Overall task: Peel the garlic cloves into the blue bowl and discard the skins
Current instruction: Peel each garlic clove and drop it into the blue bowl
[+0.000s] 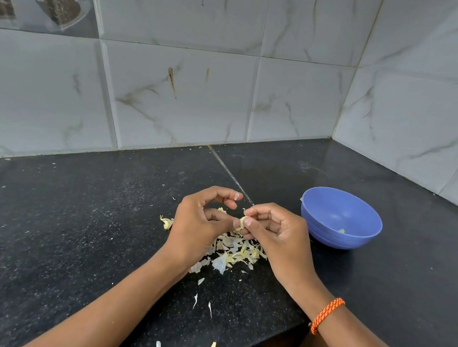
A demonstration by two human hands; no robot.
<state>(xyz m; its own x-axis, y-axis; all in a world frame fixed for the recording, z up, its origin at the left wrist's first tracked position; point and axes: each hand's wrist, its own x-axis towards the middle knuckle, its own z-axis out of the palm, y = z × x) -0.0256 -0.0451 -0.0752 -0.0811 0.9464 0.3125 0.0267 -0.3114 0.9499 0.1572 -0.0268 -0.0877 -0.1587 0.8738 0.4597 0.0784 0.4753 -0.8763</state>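
Garlic clove pinched between both hands above the skin pile on the desk. Left hand fingers clamped on one end, right hand fingers picking at skin. Blue bowl just right of right hand, so the nearer hand for the drop.

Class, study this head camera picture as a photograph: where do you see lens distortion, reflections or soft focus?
Head view: wide-angle bending bows the tile seams and the counter's back edge; the glossy wall tiles carry a blurred reflection at upper left; light is soft and even, with faint shadows under the blue bowl and both hands; the garlic clove is small and slightly soft.
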